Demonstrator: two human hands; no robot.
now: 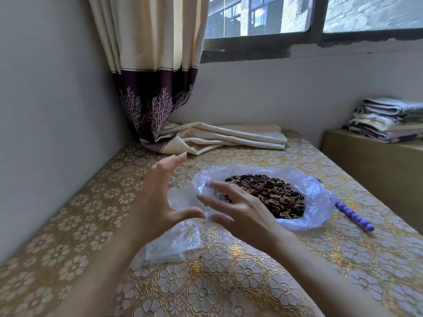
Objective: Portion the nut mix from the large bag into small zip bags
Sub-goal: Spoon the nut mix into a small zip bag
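A large clear plastic bag lies open on the table, its mouth spread wide around a pile of brown and dark nut mix. My right hand hovers with spread fingers over the bag's near left rim, holding nothing. To its left, my left hand is held up with straight fingers and the thumb stretched toward the right hand, empty too. Small clear zip bags lie flat on the table under and between my forearms; another clear sheet lies behind them.
The table has a gold floral cloth. A purple beaded pen lies right of the big bag. A folded cream curtain lies at the back. On a box at right sits folded laundry. A wall runs along the left.
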